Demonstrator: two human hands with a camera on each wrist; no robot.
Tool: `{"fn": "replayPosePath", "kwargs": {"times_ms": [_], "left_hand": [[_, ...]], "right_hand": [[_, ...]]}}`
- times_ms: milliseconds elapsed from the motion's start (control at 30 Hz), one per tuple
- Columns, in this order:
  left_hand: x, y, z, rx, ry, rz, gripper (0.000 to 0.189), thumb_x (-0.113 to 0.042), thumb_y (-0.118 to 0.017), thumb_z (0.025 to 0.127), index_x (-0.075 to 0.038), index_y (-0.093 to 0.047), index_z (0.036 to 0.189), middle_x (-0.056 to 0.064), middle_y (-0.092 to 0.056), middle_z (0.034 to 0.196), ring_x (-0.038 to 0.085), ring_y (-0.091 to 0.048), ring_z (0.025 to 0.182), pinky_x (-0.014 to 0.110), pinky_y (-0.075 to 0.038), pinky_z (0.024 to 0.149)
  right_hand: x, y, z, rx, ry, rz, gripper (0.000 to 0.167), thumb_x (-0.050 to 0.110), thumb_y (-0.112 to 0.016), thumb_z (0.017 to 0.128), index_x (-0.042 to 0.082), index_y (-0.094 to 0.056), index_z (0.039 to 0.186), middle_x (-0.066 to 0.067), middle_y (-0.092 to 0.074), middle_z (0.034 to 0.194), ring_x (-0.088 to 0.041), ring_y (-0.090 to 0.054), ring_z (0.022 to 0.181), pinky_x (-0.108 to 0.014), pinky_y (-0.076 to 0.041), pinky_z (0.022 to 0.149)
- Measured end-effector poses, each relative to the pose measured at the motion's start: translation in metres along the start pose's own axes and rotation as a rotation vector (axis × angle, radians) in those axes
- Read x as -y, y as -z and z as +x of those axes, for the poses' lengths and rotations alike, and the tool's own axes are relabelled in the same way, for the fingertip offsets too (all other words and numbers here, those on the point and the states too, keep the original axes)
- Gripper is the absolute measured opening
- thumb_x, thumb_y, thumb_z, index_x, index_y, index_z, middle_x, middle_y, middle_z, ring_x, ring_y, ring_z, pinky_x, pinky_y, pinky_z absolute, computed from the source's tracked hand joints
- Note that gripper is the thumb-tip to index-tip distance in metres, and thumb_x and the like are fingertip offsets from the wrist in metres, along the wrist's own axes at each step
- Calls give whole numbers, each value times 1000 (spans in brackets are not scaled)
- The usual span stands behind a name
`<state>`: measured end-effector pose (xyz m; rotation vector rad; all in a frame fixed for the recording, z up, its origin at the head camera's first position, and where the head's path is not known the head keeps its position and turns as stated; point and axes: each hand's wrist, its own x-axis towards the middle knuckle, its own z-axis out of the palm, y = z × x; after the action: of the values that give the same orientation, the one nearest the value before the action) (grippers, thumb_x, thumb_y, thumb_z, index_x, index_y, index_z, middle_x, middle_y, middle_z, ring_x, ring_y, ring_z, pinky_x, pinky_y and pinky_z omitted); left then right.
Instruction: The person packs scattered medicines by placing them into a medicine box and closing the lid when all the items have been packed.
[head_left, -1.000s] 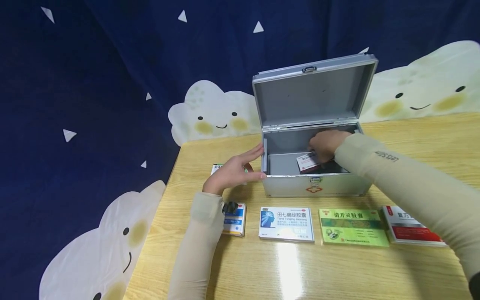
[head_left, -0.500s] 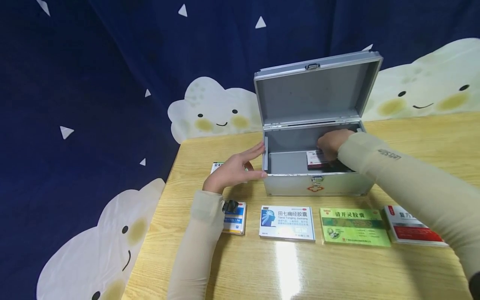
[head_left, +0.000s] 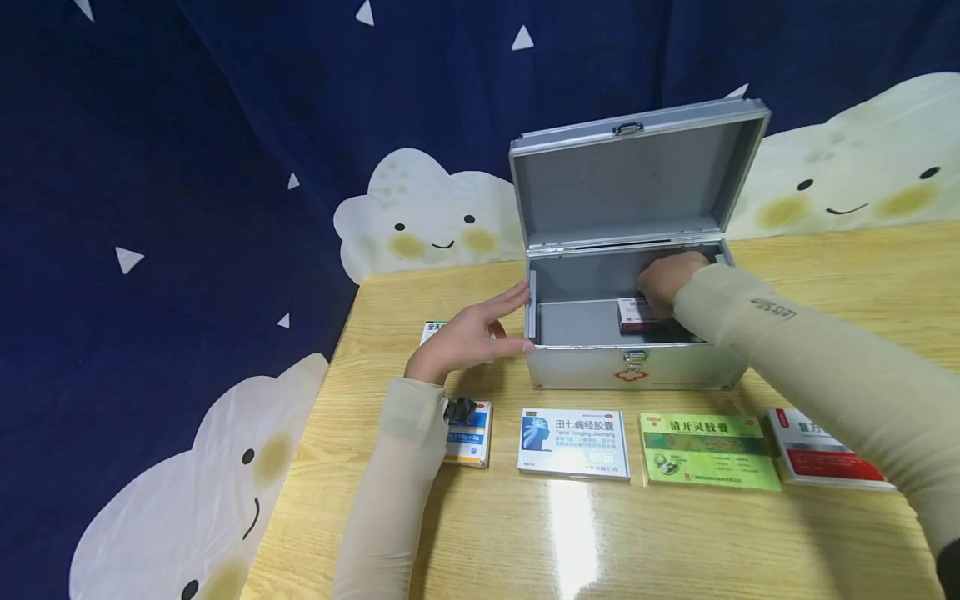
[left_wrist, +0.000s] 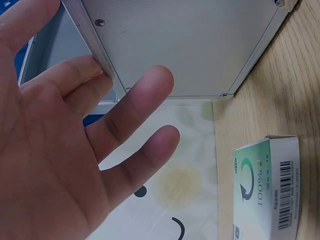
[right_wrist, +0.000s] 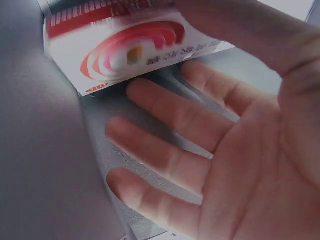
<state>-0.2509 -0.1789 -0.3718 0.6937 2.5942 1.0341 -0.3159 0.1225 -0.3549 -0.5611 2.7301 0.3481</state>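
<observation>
A silver first-aid case (head_left: 585,369) stands with its lid up. My left hand (head_left: 468,340) touches its left side, fingers spread and the thumb at the front corner. My right hand (head_left: 667,282) reaches into the right part of the case. Down inside, by that hand, lies a white and dark red medicine box (head_left: 637,317), partly covered by the hand. In the right wrist view, a white and red medicine box (right_wrist: 132,52) is at the fingertips, with the thumb over it and the other fingers stretched out.
In front of the case lie a white-blue medicine box (head_left: 573,443), a green box (head_left: 708,450), a white-red box (head_left: 828,458) and a blue-orange box (head_left: 468,437). A white-green box (left_wrist: 260,185) lies left of the case. A dark blue curtain (head_left: 247,83) hangs behind.
In the case, the medicine box has shifted right and turned from slanted to nearly straight. My right hand has moved slightly right with it. The left hand stays at the case's side.
</observation>
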Motion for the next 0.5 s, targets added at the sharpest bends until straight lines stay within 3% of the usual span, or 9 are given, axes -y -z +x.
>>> {"fn": "replayPosePath", "kwargs": {"times_ms": [200,300,400,500], "left_hand": [[1,0,1,9,10,7,81,-48,-73,86,-35,-30,155,-25,-19,162,15,-61,85,29,-53,73],[1,0,2,13,1,9,81,-47,-72,87,-34,-30,154,-24,-19,162,15,-61,86,28,-53,75],[1,1,2,13,0,5,81,-46,-73,87,-35,-30,154,-25,-19,162,17,-61,86,28,-53,74],[1,2,2,11,9,4,82,-47,-73,86,-35,-30,155,-26,-19,162,16,-61,85,28,-52,74]], "right_hand": [[-1,-1,-1,0,12,13,9,4,-61,77,7,-67,83,-13,-69,83,-27,-59,73,-47,-53,67],[-1,-1,1,3,58,39,14,2,-62,77,7,-68,88,-11,-68,82,-26,-58,73,-45,-53,66],[0,-1,3,35,139,115,30,0,-62,79,12,-72,104,-9,-69,89,-24,-59,78,-40,-53,67],[3,0,5,97,208,199,55,-3,-65,77,18,-66,128,-14,-70,107,-23,-61,83,-34,-52,64]]}}
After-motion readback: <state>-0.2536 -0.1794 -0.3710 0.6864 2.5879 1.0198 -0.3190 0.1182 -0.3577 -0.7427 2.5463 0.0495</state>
